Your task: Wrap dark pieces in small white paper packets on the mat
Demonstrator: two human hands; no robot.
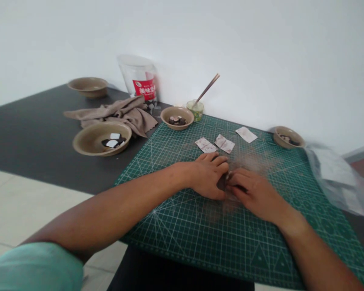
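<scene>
My left hand (210, 176) is bent low over the green cutting mat (182, 238), its fingers curled around a small dark patch that may be a flat piece or only shadow. Against it, my right hand (255, 194) has thumb and fingers pinched together, with a tiny pale edge showing at the tips. What the fingers hold is mostly hidden. Brown dust lies smeared on the mat around both hands. Just beyond them are two stained white paper pieces, one on the left (206, 145) and one beside it (225, 144); a cleaner white sheet (246, 134) lies farther right.
Bowls with dark and pale pieces stand at left (81, 142), behind the mat (177, 126) and at right (286, 132). Another bowl (87, 87), a brown cloth (115, 113), a clear jar (139, 76), a cup (197, 111) holding sticks (206, 87) and a plastic bag (339, 173) surround the mat.
</scene>
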